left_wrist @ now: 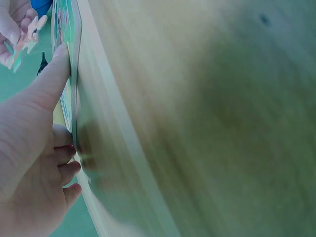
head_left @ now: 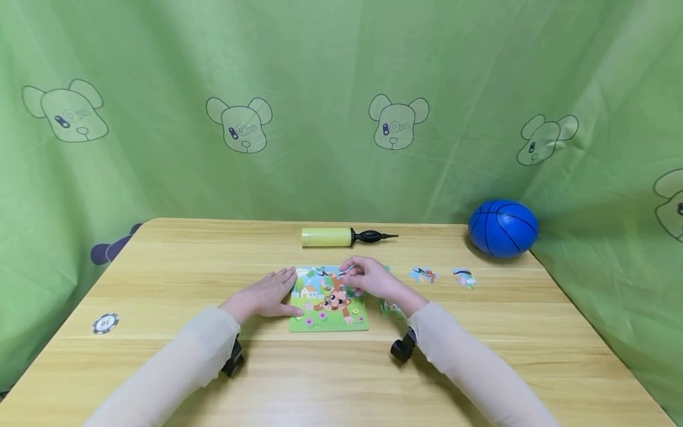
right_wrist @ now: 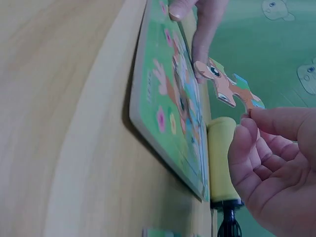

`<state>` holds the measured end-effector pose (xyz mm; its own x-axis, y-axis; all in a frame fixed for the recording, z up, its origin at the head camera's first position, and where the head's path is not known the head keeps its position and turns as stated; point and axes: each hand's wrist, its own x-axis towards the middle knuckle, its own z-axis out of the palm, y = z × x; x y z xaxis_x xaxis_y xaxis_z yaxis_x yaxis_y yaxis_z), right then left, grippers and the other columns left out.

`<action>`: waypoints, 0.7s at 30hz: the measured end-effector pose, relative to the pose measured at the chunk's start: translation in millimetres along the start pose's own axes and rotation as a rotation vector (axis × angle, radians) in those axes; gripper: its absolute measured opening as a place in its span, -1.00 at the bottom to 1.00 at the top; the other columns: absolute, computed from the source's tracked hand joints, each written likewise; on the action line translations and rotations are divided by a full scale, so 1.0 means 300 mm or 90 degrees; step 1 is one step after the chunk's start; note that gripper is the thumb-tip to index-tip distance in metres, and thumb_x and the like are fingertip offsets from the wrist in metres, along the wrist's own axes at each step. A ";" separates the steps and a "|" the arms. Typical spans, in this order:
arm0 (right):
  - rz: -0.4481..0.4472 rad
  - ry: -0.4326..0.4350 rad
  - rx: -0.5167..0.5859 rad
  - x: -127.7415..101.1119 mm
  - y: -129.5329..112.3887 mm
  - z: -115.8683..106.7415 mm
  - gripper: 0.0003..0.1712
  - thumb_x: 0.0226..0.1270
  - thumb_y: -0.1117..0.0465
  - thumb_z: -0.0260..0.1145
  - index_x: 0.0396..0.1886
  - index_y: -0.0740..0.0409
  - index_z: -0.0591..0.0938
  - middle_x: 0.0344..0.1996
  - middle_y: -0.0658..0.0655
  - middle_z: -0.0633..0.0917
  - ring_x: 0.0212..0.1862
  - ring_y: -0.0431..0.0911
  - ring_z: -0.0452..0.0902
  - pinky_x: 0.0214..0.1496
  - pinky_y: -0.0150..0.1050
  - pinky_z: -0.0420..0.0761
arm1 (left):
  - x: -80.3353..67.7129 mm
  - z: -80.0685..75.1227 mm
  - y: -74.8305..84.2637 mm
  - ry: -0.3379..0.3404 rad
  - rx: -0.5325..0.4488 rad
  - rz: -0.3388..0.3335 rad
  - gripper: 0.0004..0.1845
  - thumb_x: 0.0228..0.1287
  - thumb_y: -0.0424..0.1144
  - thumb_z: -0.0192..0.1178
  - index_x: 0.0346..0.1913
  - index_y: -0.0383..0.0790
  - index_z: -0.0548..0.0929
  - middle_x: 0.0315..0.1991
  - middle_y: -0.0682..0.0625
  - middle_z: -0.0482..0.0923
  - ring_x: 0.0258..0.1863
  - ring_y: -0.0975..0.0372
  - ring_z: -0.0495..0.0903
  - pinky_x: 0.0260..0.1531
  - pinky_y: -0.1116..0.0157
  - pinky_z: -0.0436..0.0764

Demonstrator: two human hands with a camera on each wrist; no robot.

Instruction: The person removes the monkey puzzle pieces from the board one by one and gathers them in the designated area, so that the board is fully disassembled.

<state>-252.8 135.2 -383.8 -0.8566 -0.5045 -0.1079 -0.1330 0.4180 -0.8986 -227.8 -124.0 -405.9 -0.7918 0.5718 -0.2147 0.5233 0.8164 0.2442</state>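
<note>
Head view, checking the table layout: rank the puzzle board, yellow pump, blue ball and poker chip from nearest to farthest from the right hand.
1. puzzle board, under the right hand
2. yellow pump, behind
3. blue ball, far right
4. poker chip, far left

Wooden table with puzzle board, loose pieces, pump, ball, chip.

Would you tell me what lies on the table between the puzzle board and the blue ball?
Two loose puzzle pieces lie there, as the head view shows.
</note>
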 end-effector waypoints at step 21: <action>0.047 0.083 -0.035 -0.203 0.117 -0.231 -0.80 0.28 0.33 0.20 -0.21 0.42 0.55 -0.48 0.23 0.55 -0.42 -0.02 0.45 -0.37 -0.22 0.58 | -0.003 0.000 0.006 0.002 -0.009 0.000 -0.04 0.21 0.23 0.04 0.38 -0.46 0.00 0.41 -0.29 -0.16 0.38 -0.05 -0.15 0.32 0.07 -0.12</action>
<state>-239.9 232.9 -379.3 -0.9222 -0.3699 -0.1131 -0.0918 0.4934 -0.8650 -226.1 -123.1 -405.2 -0.7931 0.5713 -0.2111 0.5189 0.8153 0.2569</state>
